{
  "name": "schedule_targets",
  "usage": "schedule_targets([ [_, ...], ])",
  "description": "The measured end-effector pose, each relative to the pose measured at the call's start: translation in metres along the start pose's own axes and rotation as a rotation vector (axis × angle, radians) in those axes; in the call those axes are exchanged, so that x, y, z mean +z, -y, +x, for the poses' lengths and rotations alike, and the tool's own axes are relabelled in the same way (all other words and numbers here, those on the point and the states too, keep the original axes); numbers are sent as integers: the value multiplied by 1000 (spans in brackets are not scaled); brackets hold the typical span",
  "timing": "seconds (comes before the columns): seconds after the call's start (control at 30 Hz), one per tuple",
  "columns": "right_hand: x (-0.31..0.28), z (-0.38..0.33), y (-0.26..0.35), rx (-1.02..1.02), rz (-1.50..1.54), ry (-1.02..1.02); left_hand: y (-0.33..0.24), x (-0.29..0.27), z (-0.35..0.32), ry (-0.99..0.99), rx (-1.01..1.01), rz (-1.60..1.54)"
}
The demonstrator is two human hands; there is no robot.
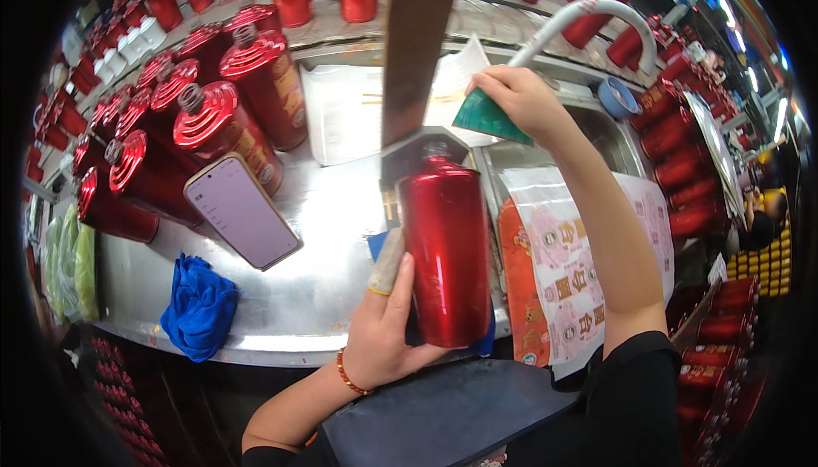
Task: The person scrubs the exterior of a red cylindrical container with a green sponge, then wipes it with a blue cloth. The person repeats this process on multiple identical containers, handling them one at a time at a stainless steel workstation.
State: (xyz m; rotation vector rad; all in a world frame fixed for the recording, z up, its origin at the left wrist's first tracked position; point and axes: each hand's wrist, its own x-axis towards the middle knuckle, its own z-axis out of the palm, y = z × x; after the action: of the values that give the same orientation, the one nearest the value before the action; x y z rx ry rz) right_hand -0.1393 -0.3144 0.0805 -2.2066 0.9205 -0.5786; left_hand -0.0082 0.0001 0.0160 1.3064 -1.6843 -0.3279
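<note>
A red bottle [447,254], its visible face unlabelled, is held by the half-curled left hand [383,322], a scraper [490,119] by the closed right hand [521,99], unapplied labels [573,284] right of the bottle.

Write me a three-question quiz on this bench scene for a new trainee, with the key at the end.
1. Which of the hands holds the green scraper?
2. Fill in: The crumpled blue cloth lies to the ____ of the red bottle that the left hand touches.
3. True or false: The person's left wrist is bare.

Key:
1. The right hand.
2. left
3. False; it wears a beaded bracelet.
</note>
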Motion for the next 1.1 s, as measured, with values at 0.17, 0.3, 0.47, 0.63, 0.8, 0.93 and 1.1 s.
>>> schedule_targets([
  [0.17, 63, 101, -67, -145, -540, 195, 5, 3, 0, 22, -15, -75],
  [0.3, 84, 131, -66, 24, -486, 264, 3, 0, 0, 3, -31, -100],
  [0.47, 82, 147, -76, 52, -498, 206, 3, -1, -2, 3, -49, -134],
  [0.63, 81, 151, -99, 1, -386, 173, 2, 1, 1, -22, -41, -156],
  [0.8, 83, 143, -96, -8, -459, 85, 2, -1, 4, -29, -31, -159],
  [0.93, 75, 125, -53, -98, -459, 171, 2, 0, 1, -41, -45, -122],
  [1.1, 72, 140, -103, 117, -360, 264, 1, 2, 4, -51, -12, -93],
])
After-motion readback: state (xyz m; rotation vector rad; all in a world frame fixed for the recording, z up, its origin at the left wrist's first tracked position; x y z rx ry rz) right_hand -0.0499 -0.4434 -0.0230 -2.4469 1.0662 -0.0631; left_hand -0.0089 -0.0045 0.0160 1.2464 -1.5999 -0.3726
